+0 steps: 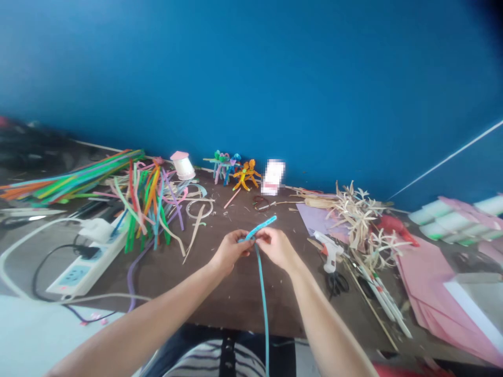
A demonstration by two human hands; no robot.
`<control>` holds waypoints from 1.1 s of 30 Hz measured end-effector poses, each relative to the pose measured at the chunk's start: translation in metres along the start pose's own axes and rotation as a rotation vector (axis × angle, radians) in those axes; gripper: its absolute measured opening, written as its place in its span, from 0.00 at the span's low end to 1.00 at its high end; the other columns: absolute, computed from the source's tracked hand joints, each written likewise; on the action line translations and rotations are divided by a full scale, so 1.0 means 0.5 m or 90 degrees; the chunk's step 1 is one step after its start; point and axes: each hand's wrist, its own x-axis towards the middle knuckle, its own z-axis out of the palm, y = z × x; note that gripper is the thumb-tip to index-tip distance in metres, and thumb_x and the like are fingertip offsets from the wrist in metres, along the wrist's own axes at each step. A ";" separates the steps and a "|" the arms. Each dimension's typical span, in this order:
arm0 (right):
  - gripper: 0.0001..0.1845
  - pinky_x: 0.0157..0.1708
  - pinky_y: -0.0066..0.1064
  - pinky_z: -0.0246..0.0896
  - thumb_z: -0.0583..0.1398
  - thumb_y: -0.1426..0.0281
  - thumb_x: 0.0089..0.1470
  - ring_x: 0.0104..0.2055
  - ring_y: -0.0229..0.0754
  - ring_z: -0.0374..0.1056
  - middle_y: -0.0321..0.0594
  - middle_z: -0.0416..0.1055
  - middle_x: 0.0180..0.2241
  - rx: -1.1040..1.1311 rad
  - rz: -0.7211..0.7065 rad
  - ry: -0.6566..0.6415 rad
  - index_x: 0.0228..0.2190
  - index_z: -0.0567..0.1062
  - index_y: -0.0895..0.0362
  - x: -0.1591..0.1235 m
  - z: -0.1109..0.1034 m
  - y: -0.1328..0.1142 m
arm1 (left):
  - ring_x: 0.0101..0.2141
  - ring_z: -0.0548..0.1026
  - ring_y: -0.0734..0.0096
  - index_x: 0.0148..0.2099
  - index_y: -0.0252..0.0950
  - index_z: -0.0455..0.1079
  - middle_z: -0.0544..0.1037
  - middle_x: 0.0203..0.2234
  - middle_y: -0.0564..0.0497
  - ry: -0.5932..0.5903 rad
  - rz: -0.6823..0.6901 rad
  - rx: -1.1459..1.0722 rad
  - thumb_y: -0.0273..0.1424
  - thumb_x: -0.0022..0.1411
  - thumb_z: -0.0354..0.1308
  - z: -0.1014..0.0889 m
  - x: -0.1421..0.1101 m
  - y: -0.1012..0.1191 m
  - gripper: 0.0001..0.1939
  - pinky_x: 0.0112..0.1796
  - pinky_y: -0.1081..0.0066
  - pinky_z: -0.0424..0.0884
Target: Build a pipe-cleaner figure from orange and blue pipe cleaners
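Over the middle of a dark brown wooden table [236, 293], my left hand [230, 250] and my right hand [275, 247] meet close together. Both pinch a light blue chenille stem [262, 225], whose fuzzy upper loop rises to the right of my fingers. A thinner teal strand [264, 309] hangs from the pinch, down past the table's front edge. The place where the stem is twisted is hidden by my fingers.
A heap of colored pipe cleaners [151, 209] lies to the left, by a white power strip [86, 267] with cables. Finished chenille figures [236, 173] stand at the back. To the right are dried straw pieces [356, 214], a glue gun [330, 251], scissors [337, 284] and pink paper [424, 283].
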 end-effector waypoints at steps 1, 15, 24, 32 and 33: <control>0.07 0.34 0.28 0.62 0.56 0.75 0.45 0.31 0.39 0.70 0.38 0.74 0.29 0.012 0.003 -0.011 0.28 0.74 0.58 0.001 -0.002 0.000 | 0.20 0.66 0.80 0.30 0.32 0.67 0.70 0.18 0.56 -0.008 -0.002 0.002 0.30 0.41 0.63 -0.001 0.000 0.001 0.12 0.22 0.79 0.64; 0.12 0.42 0.34 0.58 0.54 0.70 0.49 0.40 0.43 0.64 0.43 0.70 0.36 -0.224 -0.063 0.286 0.38 0.70 0.57 -0.076 -0.031 0.039 | 0.21 0.68 0.80 0.25 0.30 0.68 0.69 0.17 0.53 -0.059 -0.154 -0.084 0.25 0.41 0.62 -0.023 0.010 -0.019 0.07 0.22 0.79 0.65; 0.26 0.36 0.39 0.58 0.52 0.53 0.45 0.40 0.55 0.66 0.52 0.72 0.36 -0.446 0.552 0.233 0.36 0.72 0.60 -0.169 -0.231 0.197 | 0.22 0.69 0.79 0.28 0.30 0.70 0.72 0.21 0.52 -0.032 -0.141 -0.102 0.25 0.42 0.61 -0.021 0.016 -0.024 0.07 0.24 0.78 0.67; 0.20 0.28 0.34 0.59 0.53 0.56 0.41 0.35 0.52 0.69 0.47 0.74 0.35 -0.428 0.564 0.206 0.32 0.75 0.54 -0.144 -0.216 0.192 | 0.22 0.69 0.80 0.29 0.30 0.71 0.72 0.21 0.53 -0.057 -0.148 -0.115 0.25 0.42 0.61 -0.025 0.009 -0.015 0.07 0.24 0.78 0.67; 0.19 0.28 0.33 0.59 0.54 0.57 0.40 0.35 0.51 0.69 0.46 0.74 0.34 -0.414 0.556 0.232 0.31 0.76 0.54 -0.144 -0.216 0.191 | 0.21 0.68 0.80 0.29 0.30 0.71 0.72 0.21 0.53 -0.059 -0.148 -0.119 0.25 0.42 0.62 -0.026 0.009 -0.015 0.07 0.24 0.78 0.67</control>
